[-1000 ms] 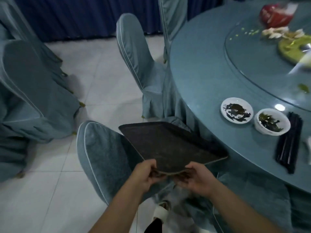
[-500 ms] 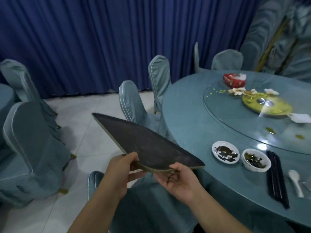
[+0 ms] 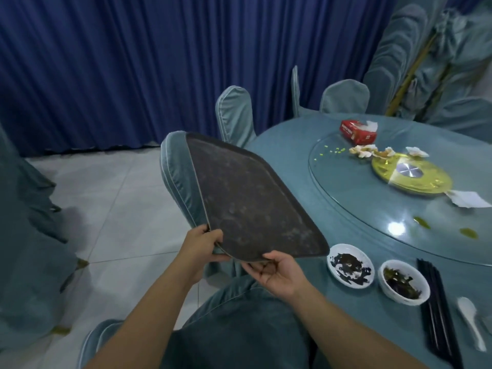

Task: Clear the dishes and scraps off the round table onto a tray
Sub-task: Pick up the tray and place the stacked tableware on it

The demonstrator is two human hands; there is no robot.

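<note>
Two hands hold the tray [image 3: 247,198] by its near corner. The left hand [image 3: 205,246] pinches the rim, with the thumb on top and the fingers curled under. The right hand [image 3: 277,272] lies palm up below the edge, with its fingers tucked under the tray and its thumb at the rim.

The tray is higher now than a second ago, when it is low and flat over a chair seat. It is also tipped up, so its dark top faces us. Nothing is on it. Its right corner hangs in the air just beside the near edge of the round table [image 3: 290,169], close to the small plate [image 3: 350,263] with dark scraps.

Along that same edge are a bowl [image 3: 403,282], black chopsticks [image 3: 434,302] and a white spoon [image 3: 470,320]. Farther in, by the glass turntable [image 3: 359,203], lie food bits and a red tissue box [image 3: 358,131].

So I think the clearing has not begun yet. The tray is only just coming to the table, and it must go flat before any dish can sit on it
</note>
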